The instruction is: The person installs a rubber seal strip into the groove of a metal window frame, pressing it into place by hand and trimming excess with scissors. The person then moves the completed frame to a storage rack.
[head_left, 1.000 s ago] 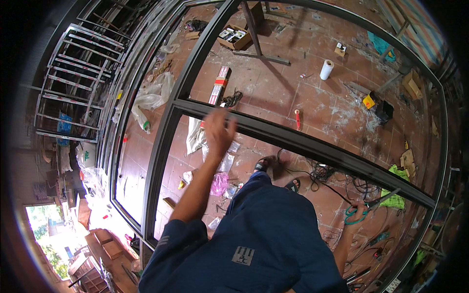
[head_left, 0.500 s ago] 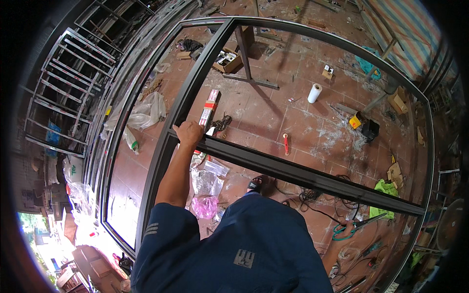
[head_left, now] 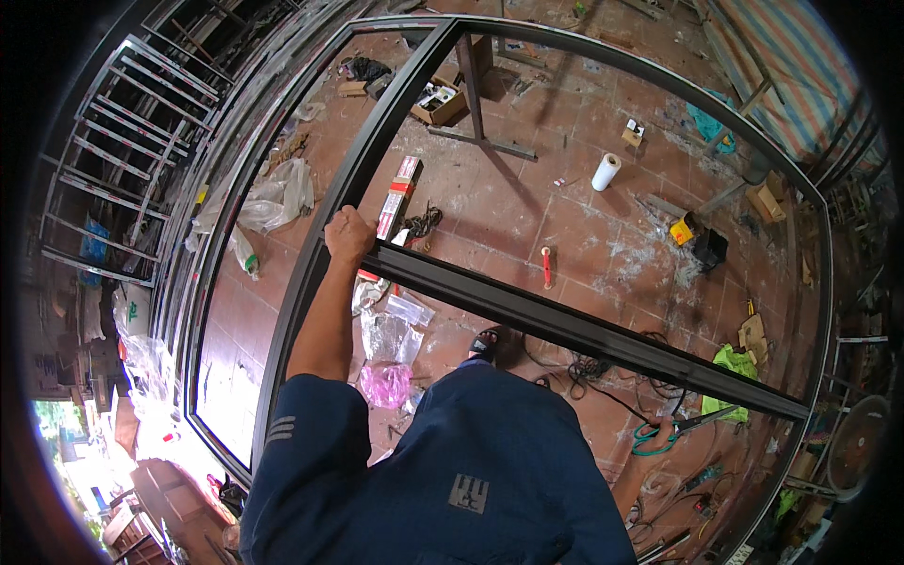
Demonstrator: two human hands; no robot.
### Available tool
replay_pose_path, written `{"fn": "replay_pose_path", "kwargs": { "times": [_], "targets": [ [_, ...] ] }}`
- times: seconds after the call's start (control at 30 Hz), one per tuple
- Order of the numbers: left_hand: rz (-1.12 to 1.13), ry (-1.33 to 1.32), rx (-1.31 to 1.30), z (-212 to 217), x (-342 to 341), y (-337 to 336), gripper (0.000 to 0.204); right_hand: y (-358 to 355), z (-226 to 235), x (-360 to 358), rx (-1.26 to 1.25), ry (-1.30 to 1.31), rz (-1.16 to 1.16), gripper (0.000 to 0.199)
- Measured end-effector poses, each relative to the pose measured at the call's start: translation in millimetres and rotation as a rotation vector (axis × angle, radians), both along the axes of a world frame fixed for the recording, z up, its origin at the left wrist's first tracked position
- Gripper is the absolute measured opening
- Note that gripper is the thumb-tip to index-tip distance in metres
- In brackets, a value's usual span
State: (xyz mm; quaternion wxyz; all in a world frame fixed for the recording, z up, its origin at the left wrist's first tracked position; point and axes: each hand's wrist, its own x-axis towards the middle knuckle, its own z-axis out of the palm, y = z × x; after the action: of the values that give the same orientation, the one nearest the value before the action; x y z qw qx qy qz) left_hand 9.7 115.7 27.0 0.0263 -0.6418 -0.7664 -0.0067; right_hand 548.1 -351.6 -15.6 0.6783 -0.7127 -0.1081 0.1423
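Desk: What reaches you out there?

Operator: I'm watching remotely as a dark metal frame spans the space before a navy-shirted worker, over a red tiled floor. Its crossbar meets a long bar at the worker's left hand.

Desk: And the fingers?

Operator: On the left, they curl closed over the long bar, right beside that joint. The right hand, below the crossbar near its right end, is wrapped round teal-handled scissors (whether the blades are parted, I cannot tell).

Desk: Around them?

Operator: I see a bright green bag just beyond the blades, black cables to its left, and a pink bag left of a sandaled foot. Through the frame's far opening show a red-handled tool, a white roll and, near that opening's far left corner, a cardboard box. Pale metal rungs line the floor's left edge; a striped sheet covers its far right corner.
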Motion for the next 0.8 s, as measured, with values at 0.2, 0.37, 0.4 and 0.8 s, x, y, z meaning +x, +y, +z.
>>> {"fn": "replay_pose_path", "kwargs": {
  "times": [0.2,0.37,0.4,0.8],
  "targets": [
    [-0.071,0.199,-0.184,19,21,-8,0.055,-15,-14,16,-0.017,0.001,0.008,0.028],
    [0.033,0.172,-0.105,15,18,-14,0.054,-18,0,17,-0.006,-0.002,-0.051,0.041],
    [0.05,0.153,-0.085,11,19,-14,0.054,-23,-8,22,0.025,0.012,-0.055,0.041],
    [-0.027,0.048,0.15,-20,10,-34,0.034,-59,-34,39,0.048,0.069,0.044,0.042]
  ]
}}
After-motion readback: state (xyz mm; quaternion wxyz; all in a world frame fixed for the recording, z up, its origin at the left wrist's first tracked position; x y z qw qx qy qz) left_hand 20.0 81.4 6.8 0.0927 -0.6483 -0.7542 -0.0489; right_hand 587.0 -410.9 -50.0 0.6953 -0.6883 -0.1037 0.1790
